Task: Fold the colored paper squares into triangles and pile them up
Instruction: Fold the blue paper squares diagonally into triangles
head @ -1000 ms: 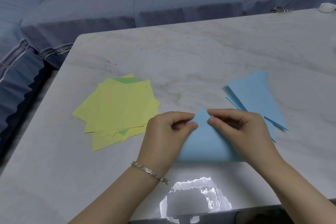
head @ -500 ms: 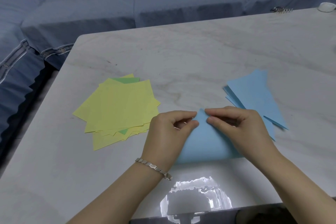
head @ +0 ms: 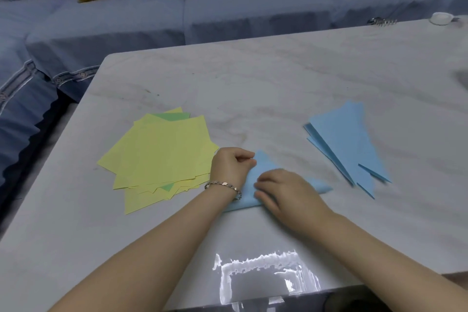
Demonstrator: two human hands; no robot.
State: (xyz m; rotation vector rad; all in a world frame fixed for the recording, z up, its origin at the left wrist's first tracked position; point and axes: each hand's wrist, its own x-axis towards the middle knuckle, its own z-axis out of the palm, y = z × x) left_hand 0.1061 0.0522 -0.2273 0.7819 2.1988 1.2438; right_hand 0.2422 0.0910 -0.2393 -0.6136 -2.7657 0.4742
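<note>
1. A blue paper sheet (head: 266, 167), folded to a triangle, lies near the front middle of the pale tabletop (head: 278, 78).
2. The left hand (head: 231, 166) is curled, its fingertips pinching the sheet close to the far tip.
3. The right hand (head: 283, 190) lies flat, fingers pressing down on the sheet's middle, gripping nothing.
4. A pile of blue triangles (head: 347, 139) rests to the right, well apart from the hands.
5. A loose stack of yellow and green squares (head: 162, 154) lies to the left, just beside the left hand.
</note>
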